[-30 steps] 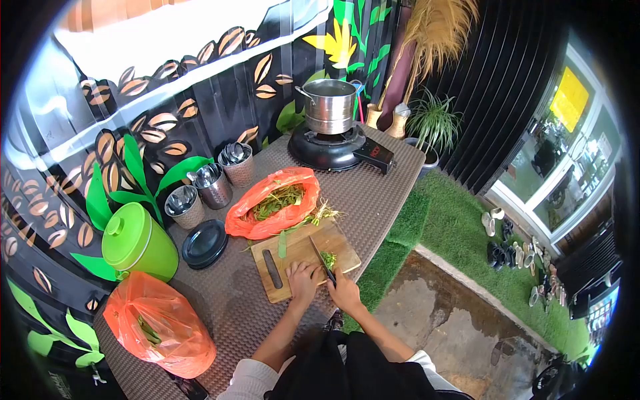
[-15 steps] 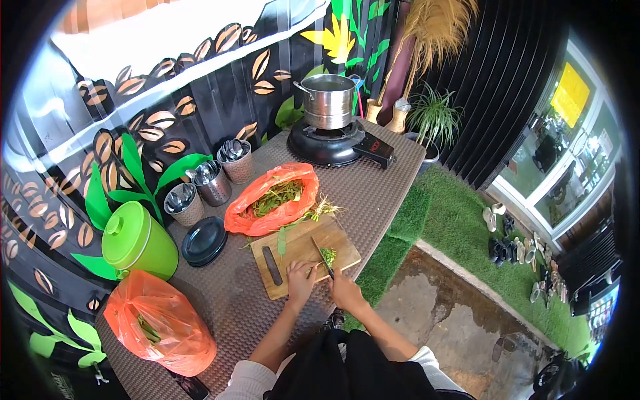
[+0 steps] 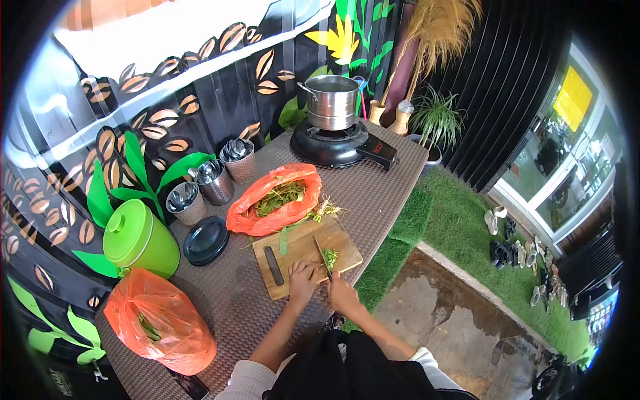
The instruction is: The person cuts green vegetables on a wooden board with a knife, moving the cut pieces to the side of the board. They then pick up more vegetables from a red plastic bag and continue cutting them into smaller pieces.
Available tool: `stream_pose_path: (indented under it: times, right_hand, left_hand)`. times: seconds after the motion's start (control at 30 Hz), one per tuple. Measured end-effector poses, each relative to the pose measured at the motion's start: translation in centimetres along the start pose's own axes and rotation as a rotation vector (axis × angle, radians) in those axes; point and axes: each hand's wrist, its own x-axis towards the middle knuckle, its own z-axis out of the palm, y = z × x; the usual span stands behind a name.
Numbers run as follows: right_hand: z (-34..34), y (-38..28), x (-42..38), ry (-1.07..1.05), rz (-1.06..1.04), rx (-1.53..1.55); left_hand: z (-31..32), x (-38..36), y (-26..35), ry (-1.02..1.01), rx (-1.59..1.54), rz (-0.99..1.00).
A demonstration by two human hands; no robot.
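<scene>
My right hand (image 3: pixel 343 294) is closed round the handle of a knife (image 3: pixel 321 249), whose blade points away from me over the wooden cutting board (image 3: pixel 303 243). Against the blade's right side lies a small pile of chopped greens (image 3: pixel 331 256). On the board's near edge, left of the knife, rests my left hand (image 3: pixel 303 279) with its fingers curled in; whatever they may hold is hidden. A single green leaf (image 3: pixel 284 241) lies near the board's handle slot. Just behind the board, an orange plastic bag (image 3: pixel 267 223) gapes, full of leafy greens (image 3: pixel 280 198).
A pot (image 3: pixel 332 103) stands on a black portable stove (image 3: pixel 327 148) at the back. Along the wall are several cutlery cups (image 3: pixel 213 187), dark plates (image 3: pixel 205 241) and a green lidded bucket (image 3: pixel 140 237). Another orange bag (image 3: pixel 160 327) sits at left. The table's right edge is beside the board.
My left fingers have curled in and drawn slightly back from the blade. The right hand and knife stay nearly in place. The whole view has shifted very slightly.
</scene>
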Motion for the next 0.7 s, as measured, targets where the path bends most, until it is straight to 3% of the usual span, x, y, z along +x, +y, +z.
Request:
stream_pose_path:
  times: [0.23, 0.37, 0.43, 0.7]
  right_hand:
    - [0.3, 1.4, 2.8, -0.018, -0.101, 0.053]
    - [0.3, 1.2, 0.9, 0.016, -0.105, 0.05]
    - [0.3, 0.4, 0.1, -0.016, 0.008, 0.028]
    - [-0.2, 1.1, 0.8, -0.066, -0.028, 0.021]
  left_hand:
    - [-0.4, 0.1, 0.6, -0.021, 0.026, 0.001]
    - [-0.4, 0.2, 0.6, -0.006, 0.01, 0.004]
    - [-0.5, 0.1, 0.7, -0.009, 0.009, -0.004]
    - [-0.6, 0.3, 0.9, 0.003, 0.006, -0.003]
